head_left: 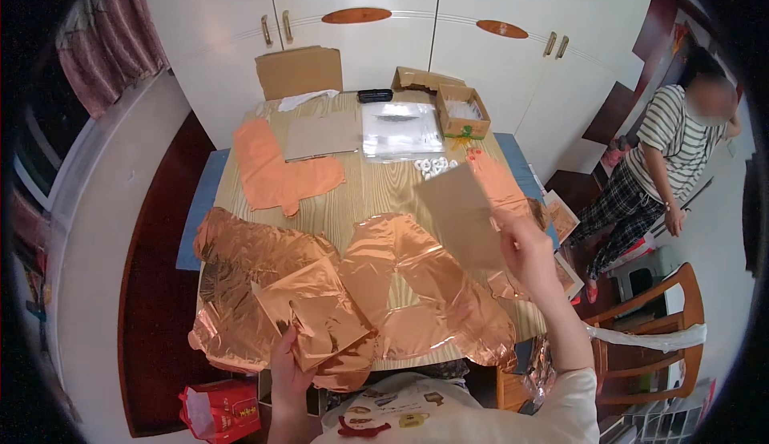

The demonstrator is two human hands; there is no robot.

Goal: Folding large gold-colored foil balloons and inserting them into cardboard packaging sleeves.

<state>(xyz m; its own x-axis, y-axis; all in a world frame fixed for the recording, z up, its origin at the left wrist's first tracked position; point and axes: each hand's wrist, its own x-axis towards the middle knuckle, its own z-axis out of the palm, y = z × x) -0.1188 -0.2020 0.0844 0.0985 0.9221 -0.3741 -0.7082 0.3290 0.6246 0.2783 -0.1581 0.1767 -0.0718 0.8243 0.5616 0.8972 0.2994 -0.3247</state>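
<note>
A folded foil balloon is gripped at lower centre by the left hand, while a card is pinched and lifted clear right of centre by the right hand

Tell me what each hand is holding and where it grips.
The left hand grips a folded rose-gold foil balloon at its lower edge. The right hand holds a brown cardboard sheet by its lower right corner.
</note>
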